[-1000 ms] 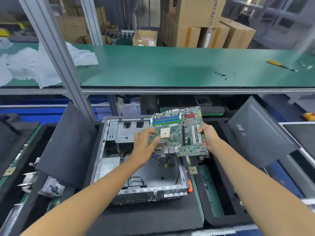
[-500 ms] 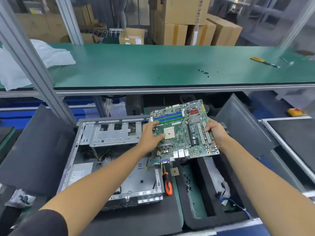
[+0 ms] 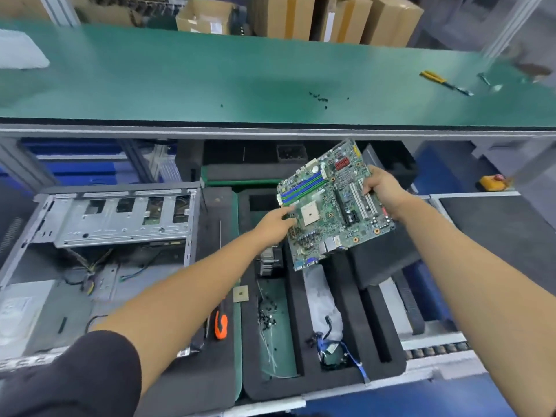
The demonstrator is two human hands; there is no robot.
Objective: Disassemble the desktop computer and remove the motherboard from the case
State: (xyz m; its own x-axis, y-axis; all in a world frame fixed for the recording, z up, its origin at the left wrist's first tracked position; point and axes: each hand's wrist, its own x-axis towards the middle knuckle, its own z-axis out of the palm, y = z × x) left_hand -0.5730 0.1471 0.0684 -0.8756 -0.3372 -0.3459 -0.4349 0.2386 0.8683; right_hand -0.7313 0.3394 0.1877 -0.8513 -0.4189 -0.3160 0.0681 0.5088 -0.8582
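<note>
We see a long green-topped workbench (image 3: pixel 180 76) ahead, cardboard boxes (image 3: pixel 328 16) stacked behind it, grey metal frame posts (image 3: pixel 508 22), and blue flooring (image 3: pixel 436 173) beneath.

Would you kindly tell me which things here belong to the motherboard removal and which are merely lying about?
Part of the job:
green motherboard, gripped by the right hand, with the left hand at its near edge
open grey metal computer case
black foam tray beneath the board

Lying about:
orange-handled tool
yellow-handled screwdriver
brown cardboard boxes
white plastic bag
</note>
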